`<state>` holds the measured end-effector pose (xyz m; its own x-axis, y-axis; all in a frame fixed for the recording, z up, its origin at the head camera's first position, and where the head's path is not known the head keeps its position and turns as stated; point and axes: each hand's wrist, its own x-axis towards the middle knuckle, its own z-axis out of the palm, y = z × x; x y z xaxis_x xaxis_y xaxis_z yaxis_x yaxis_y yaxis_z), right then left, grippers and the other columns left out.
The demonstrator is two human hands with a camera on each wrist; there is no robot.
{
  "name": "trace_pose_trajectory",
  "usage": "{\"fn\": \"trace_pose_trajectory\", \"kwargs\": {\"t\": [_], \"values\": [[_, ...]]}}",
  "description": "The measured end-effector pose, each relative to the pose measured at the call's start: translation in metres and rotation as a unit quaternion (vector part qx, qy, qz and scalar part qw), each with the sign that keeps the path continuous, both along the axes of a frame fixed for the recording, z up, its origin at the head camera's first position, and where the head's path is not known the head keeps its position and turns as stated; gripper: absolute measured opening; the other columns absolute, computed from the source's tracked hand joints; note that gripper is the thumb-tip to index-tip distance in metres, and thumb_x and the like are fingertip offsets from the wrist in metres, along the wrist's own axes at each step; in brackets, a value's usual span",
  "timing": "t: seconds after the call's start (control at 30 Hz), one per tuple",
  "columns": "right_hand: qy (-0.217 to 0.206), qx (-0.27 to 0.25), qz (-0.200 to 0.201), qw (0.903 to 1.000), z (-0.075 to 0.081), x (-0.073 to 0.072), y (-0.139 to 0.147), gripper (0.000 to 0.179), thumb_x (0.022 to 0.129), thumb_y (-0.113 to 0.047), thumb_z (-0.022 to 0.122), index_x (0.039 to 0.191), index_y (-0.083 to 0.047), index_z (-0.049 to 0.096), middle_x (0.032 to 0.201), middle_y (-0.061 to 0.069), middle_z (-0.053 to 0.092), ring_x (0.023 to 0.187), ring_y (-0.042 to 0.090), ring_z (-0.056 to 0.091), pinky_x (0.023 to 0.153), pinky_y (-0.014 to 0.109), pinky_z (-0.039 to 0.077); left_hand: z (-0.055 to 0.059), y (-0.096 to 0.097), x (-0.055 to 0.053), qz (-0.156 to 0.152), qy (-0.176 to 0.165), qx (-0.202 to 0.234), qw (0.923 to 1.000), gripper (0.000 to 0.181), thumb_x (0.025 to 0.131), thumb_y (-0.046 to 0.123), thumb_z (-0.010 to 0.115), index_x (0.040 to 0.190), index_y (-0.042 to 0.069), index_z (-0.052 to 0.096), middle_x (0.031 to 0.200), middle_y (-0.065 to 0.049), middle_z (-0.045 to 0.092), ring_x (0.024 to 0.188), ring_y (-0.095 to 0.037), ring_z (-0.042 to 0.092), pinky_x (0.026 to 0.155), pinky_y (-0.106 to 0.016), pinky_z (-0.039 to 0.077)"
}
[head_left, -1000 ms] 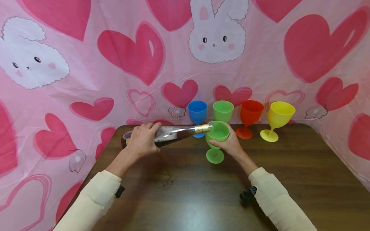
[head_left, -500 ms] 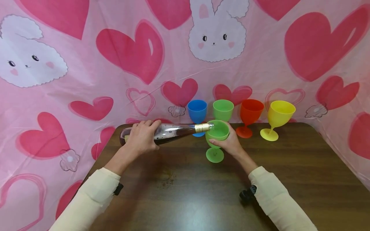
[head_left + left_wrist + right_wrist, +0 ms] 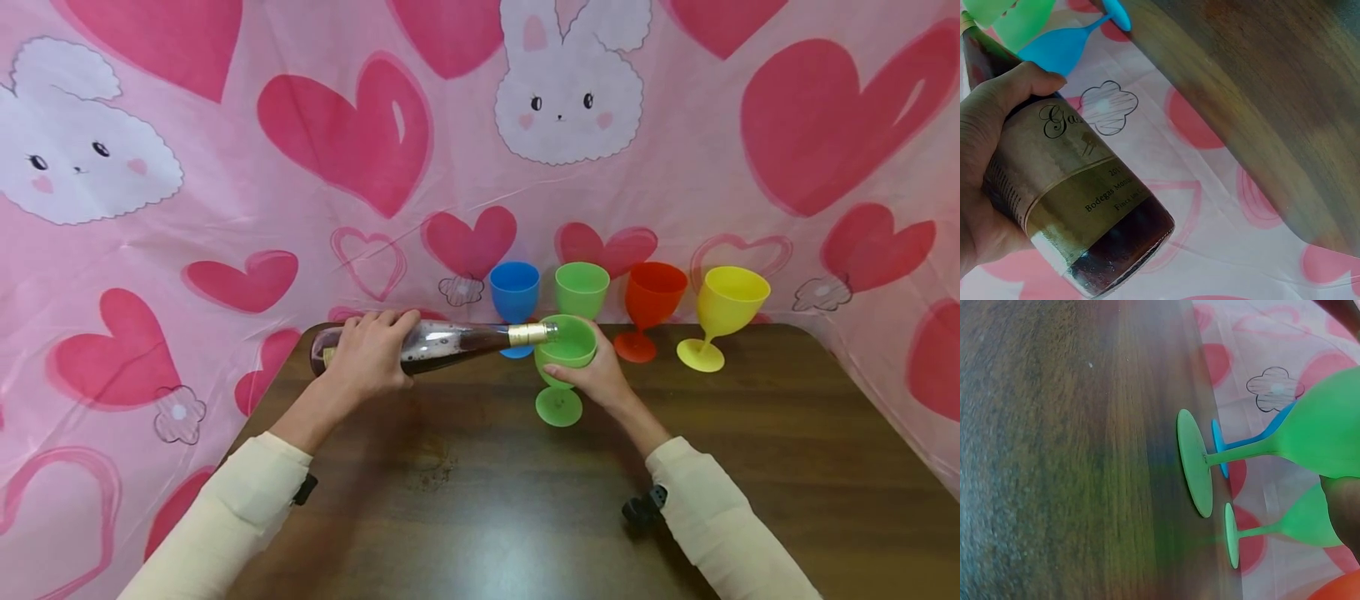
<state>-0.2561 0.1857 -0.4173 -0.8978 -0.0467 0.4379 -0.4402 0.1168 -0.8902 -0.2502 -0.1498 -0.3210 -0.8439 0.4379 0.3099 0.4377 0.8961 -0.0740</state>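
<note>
the step in hand looks like pouring: the left hand (image 3: pixel 371 350) has its fingers wrapped round the body of the bottle (image 3: pixel 457 343), which lies nearly level in the air with its mouth at the rim of the held green goblet (image 3: pixel 562 358). the right hand (image 3: pixel 597 372) clasps that goblet's bowl from the side, thumb across the front; whether its foot touches the table (image 3: pixel 487 525) i cannot tell. no stream shows at the mouth, and dark liquid lies along the bottle's lower side, so the next move probably calls for raising the base a little more, slowly, with the goblet kept steady. the neck passes in front of the blue goblet (image 3: pixel 514 292) in the head view, so a sideways swing could knock it. 4 goblets stand along the far edge: that blue goblet, the rear green goblet (image 3: pixel 582 290), just behind the held 1, then the red goblet (image 3: pixel 655 293) and the yellow goblet (image 3: pixel 729 302), with the pink backdrop (image 3: pixel 300 192) close behind. the bottle's base reaches near the far left corner. room lies nearer the person: between the 2 forearms there is bare wood, marked by a speckled patch (image 3: pixel 432 472), and more to the right.
</note>
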Motion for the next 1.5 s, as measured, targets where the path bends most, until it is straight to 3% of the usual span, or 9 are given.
{"fn": "trace_pose_trajectory", "kwargs": {"t": [0.33,0.87,1.5], "values": [[0.005,-0.002,0.001,1.0,0.0001,0.0005,-0.0002,0.075,0.067,0.008,0.079,0.135,0.003,0.046,0.111,-0.02,0.059,0.1,0.001,0.057,0.083,0.013,0.051,0.0063,0.0014,0.0039,0.001,0.001,-0.004,1.0,0.088,0.054,0.039,0.092,0.128,0.019,0.05,0.119,-0.015,0.065,0.114,-0.04,0.059,0.091,-0.059,0.045],[0.002,0.003,-0.003,1.0,-0.0007,0.0026,0.0001,0.076,0.067,0.009,0.08,0.135,0.003,0.047,0.112,-0.02,0.058,0.101,0.0,0.057,0.085,0.012,0.049,0.0056,0.0023,0.0051,0.003,0.016,-0.018,0.9997,0.089,0.053,0.043,0.091,0.128,0.019,0.051,0.11,-0.014,0.065,0.103,-0.04,0.062,0.086,-0.056,0.046],[0.01,-0.001,0.003,0.9999,-0.0011,0.0032,0.0,0.075,0.068,0.009,0.08,0.135,0.003,0.047,0.114,-0.02,0.059,0.102,0.0,0.057,0.088,0.011,0.049,0.0084,0.0026,0.0064,0.0,0.022,-0.024,0.9995,0.089,0.055,0.041,0.09,0.131,0.02,0.05,0.119,-0.014,0.065,0.11,-0.04,0.06,0.09,-0.058,0.046]]}}
